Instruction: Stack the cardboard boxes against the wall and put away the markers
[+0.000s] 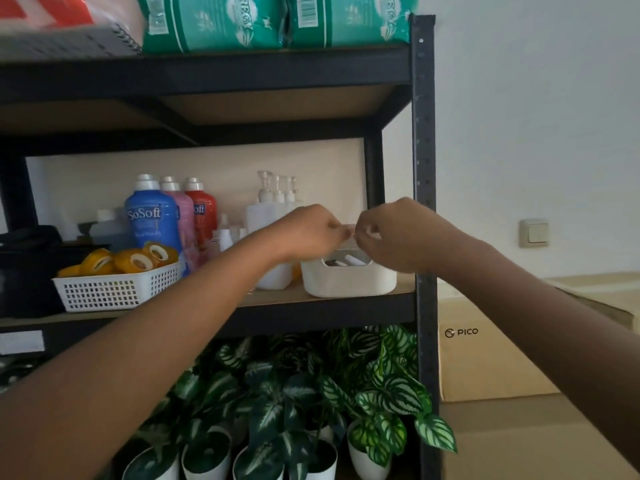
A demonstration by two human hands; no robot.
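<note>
Both my hands reach to the middle shelf of a black metal rack. My left hand (308, 232) and my right hand (398, 233) hang with curled fingers just above a white plastic caddy (346, 284). Between their fingertips shows a small whitish thing (350, 230), too hidden to name. White marker-like ends (355, 260) show through the caddy's handle opening. Cardboard boxes, one printed PICO (485, 358), are stacked against the wall right of the rack.
A white mesh basket of yellow tape rolls (114, 289) sits left on the shelf, with softener bottles (152, 216) and pump bottles (266, 202) behind. Potted plants (311, 393) fill the shelf below. The rack's upright post (425, 168) stands beside my right wrist.
</note>
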